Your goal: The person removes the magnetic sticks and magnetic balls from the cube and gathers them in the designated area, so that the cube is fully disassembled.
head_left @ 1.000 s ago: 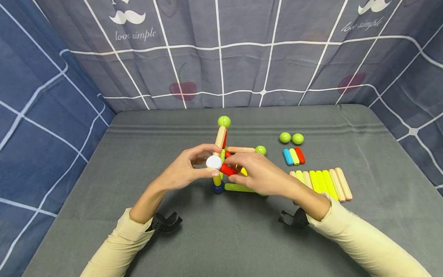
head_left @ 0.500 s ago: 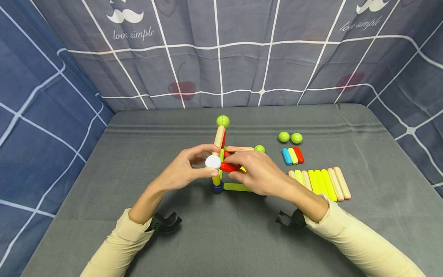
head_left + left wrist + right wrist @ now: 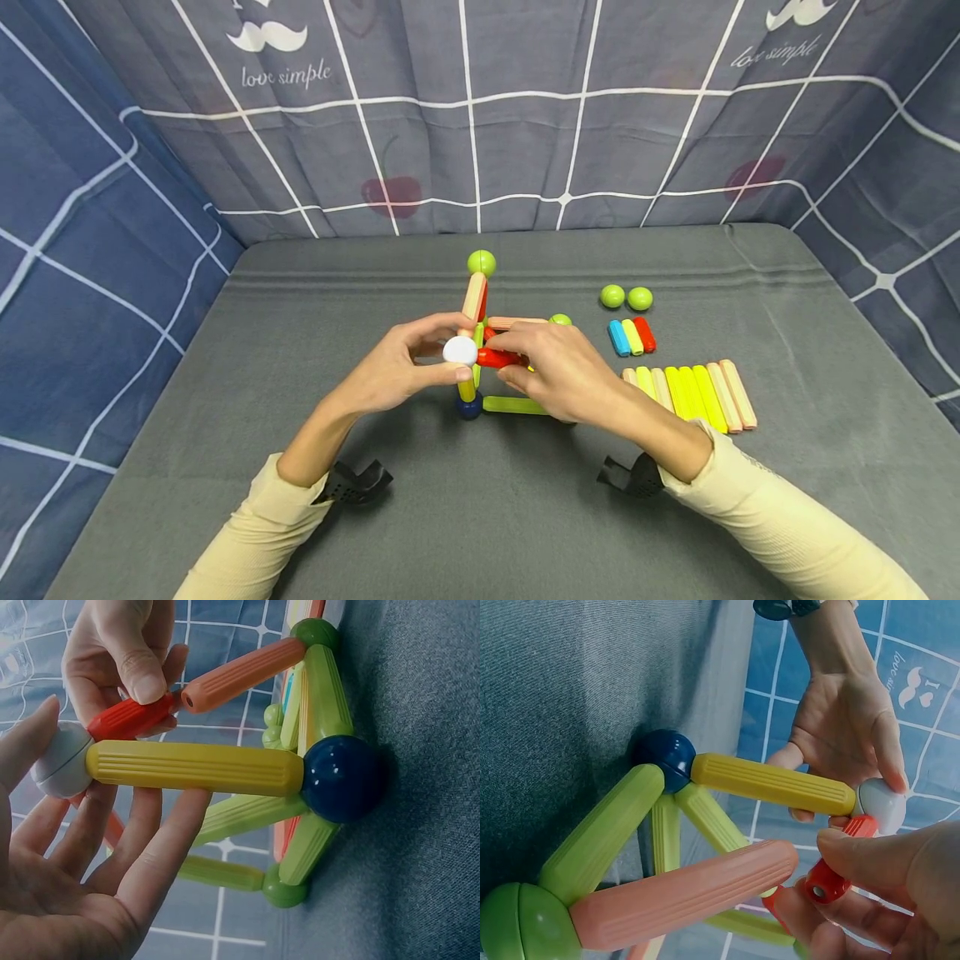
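Note:
A frame of magnetic building sticks and balls stands on the cloth. My left hand holds the white ball between thumb and fingers, on top of an upright yellow stick. That stick rises from a navy ball low on the cloth. With thumb and fingers, my right hand pinches a short red stick, its far end right at the white ball. A salmon stick leans up from a green ball; its upper end is bare, close to the red stick.
Right of the frame, two green balls lie on the cloth. Short blue, yellow and red sticks sit in front of them. A row of long yellow and wooden-coloured sticks lies nearer. A checked curtain hangs behind.
The red stick in my right hand has swung from sloping down to nearly level against the white ball. My left hand stays on the ball. The head view has shifted slightly.

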{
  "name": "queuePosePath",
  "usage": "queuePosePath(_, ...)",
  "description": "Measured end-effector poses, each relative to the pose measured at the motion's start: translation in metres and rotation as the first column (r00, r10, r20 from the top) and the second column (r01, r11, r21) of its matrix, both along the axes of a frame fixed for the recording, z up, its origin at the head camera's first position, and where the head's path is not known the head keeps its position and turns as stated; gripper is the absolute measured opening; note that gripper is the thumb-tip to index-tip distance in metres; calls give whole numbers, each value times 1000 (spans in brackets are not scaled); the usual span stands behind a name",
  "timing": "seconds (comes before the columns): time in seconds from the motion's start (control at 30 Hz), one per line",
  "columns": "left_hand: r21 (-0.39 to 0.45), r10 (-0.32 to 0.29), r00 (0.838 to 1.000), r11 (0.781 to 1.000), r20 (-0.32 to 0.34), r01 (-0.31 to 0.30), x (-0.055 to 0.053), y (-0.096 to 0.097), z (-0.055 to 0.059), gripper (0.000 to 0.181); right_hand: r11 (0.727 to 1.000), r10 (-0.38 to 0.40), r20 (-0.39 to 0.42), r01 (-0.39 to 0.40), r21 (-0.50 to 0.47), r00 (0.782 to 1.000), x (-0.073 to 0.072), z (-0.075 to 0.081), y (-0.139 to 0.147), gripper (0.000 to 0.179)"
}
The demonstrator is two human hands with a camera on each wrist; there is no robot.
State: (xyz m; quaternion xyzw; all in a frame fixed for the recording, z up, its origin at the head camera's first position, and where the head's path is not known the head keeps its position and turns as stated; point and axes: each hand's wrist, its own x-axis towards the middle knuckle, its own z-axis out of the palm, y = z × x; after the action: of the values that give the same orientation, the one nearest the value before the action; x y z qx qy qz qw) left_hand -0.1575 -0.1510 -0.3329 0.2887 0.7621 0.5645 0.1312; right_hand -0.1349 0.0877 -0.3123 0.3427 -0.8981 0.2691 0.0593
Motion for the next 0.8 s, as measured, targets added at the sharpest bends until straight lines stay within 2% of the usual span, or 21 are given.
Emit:
queuePosePath(0.17, -2, -7, 1000, 1000, 2, 7, 1, 1, 2, 50, 1000, 12, 14, -12, -5, 1000, -1, 0, 1, 16)
queuePosePath(0.27, 1, 3, 1000, 1000, 1, -3, 1, -2, 2, 50, 1000, -8, 12, 7, 20, 1000, -2, 0, 5, 11)
queuePosePath(0.5, -7, 23, 1000, 1000, 15, -23, 0, -6, 0, 51, 997, -80, 135, 81, 2, 988, -3, -3, 19, 19)
queuePosePath(0.63, -13, 27, 999, 1000, 19, -27, 0, -5, 0, 52, 996, -84, 176, 90, -23, 981, -2, -5, 24, 8)
queuePosePath(0.8, -15, 28, 999, 1000, 20, -28, 0, -4, 1, 53, 991, -104, 206, 118, -59, 973, -1, -7, 35, 36)
